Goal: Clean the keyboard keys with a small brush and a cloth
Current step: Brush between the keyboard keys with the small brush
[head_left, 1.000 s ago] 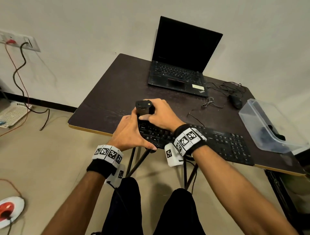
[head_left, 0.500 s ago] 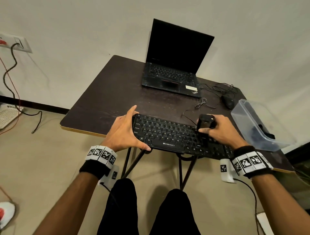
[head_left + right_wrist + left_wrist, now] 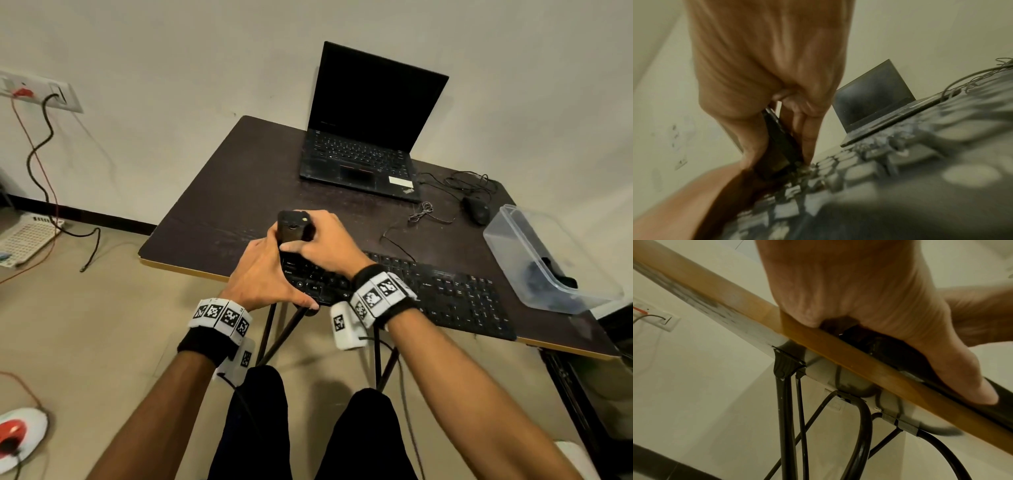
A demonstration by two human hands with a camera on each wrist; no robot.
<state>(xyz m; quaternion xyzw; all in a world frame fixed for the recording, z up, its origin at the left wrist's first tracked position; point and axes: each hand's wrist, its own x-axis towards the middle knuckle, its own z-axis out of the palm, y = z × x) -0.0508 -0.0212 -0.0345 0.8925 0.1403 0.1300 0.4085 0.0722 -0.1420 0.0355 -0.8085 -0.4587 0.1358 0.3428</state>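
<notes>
A black keyboard [image 3: 445,294] lies along the front edge of the dark table [image 3: 219,205]. My left hand [image 3: 260,277] grips its left end, thumb on the front edge; in the left wrist view the left hand [image 3: 859,296] wraps the keyboard's corner [image 3: 890,350]. My right hand [image 3: 325,246] holds a black block-shaped brush [image 3: 291,228] upright over the leftmost keys. In the right wrist view the right hand's fingers [image 3: 807,129] pinch the brush [image 3: 779,149], its lower end on the keys [image 3: 859,178]. No cloth is plainly visible.
An open black laptop [image 3: 363,150] stands at the back of the table. A mouse [image 3: 476,209] and coiled cable [image 3: 424,210] lie to its right. A clear plastic container [image 3: 548,260] with something dark inside sits at the right edge. Table legs [image 3: 785,418] stand below.
My right hand has swept the brush from the right part of the keyboard back to its left end. The left hand has kept its hold on the left end.
</notes>
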